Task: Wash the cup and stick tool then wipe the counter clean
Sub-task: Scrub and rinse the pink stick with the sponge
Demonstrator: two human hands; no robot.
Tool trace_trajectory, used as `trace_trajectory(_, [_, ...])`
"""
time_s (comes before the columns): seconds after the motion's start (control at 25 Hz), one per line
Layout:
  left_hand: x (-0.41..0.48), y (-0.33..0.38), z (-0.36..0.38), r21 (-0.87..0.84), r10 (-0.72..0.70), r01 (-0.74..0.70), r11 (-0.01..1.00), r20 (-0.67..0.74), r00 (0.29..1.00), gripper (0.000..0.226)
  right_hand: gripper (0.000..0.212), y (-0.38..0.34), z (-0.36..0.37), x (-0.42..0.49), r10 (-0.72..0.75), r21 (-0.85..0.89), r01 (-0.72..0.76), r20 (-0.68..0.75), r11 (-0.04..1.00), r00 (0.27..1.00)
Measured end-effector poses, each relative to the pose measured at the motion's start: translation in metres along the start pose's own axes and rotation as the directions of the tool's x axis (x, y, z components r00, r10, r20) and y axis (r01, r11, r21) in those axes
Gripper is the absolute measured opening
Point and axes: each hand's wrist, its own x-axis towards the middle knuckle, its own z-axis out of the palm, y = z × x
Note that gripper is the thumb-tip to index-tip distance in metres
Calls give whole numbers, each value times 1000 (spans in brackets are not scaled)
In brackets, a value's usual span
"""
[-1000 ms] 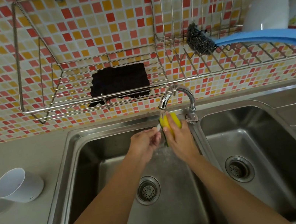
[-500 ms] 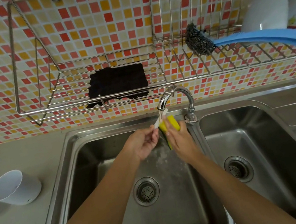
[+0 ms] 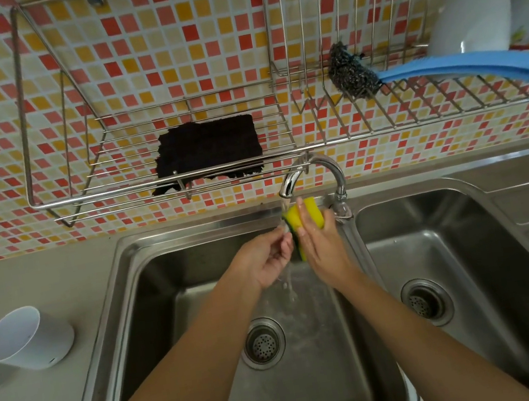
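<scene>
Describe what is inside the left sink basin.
Over the left basin, the left hand and right hand hold a yellow sponge under running water; the drain strainer shows below. The stick tool is almost wholly covered by hand and sponge.

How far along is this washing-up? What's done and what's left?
Nothing looks finished yet. In hand: the left hand pinches the stick tool under the running tap, and the right hand holds the yellow sponge against it. Left: the white cup lies tipped on the counter beside the sink, away from the water. Wiping the counter comes after that.
</scene>
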Motion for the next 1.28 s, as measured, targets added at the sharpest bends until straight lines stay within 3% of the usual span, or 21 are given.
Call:
trace_trajectory(0.24, [-2, 2, -6, 183, 79, -70, 981, -46, 996, 13, 67, 7, -5, 4, 25, -75, -19, 89, 997, 996])
trace_trajectory(0.36, [-2, -1, -9, 423, 299, -254, 870, -41, 954, 8, 61, 5, -4, 5, 52, -31, -49, 95, 998, 994])
trace_trajectory(0.44, [1, -4, -14, 637, 514, -417, 649, 38, 857, 5, 54, 1, -4, 5, 20, -11, -19, 147, 1000, 989])
trace_trajectory(0.52, [2, -9, -21, 804, 649, -500, 322, 197, 735, 7, 54, 0, -6, 7, 64, 25, -66, 106, 997, 992])
trace_trajectory(0.6, [4, -15, -30, 872, 727, -489, -19, 348, 592, 15, 55, -1, -8, 8, 59, 11, -60, 102, 998, 993])
trace_trajectory(0.68, [2, -18, -35, 849, 772, -474, -233, 458, 441, 14, 52, -2, -11, 7, 50, -34, -45, 168, 998, 985])
trace_trajectory(0.76, [4, -22, -37, 803, 764, -476, -358, 545, 345, 13, 52, -1, -12, 6, 102, -28, -99, 127, 995, 987])
trace_trajectory(0.8, [6, -22, -38, 791, 762, -494, -360, 555, 333, 12, 54, 0, -11, 5, 104, -22, -102, 109, 995, 989])
trace_trajectory(0.92, [7, -18, -31, 798, 785, -565, -209, 482, 390, 10, 51, 2, -10, 1, 77, -39, -71, 175, 997, 982])
trace_trajectory(1.04, [9, -15, -25, 808, 800, -578, -119, 423, 426, 14, 49, 3, -11, -1, 203, 9, -206, 128, 979, 971])
trace_trajectory(1.16, [10, -14, -23, 825, 814, -564, 4, 326, 482, 13, 50, -2, -10, -5, 148, 5, -151, 178, 988, 973])
trace_trajectory(1.28, [12, -16, -25, 846, 808, -525, 88, 248, 535, 13, 48, -3, -10, -1, 265, 8, -266, 96, 964, 960])
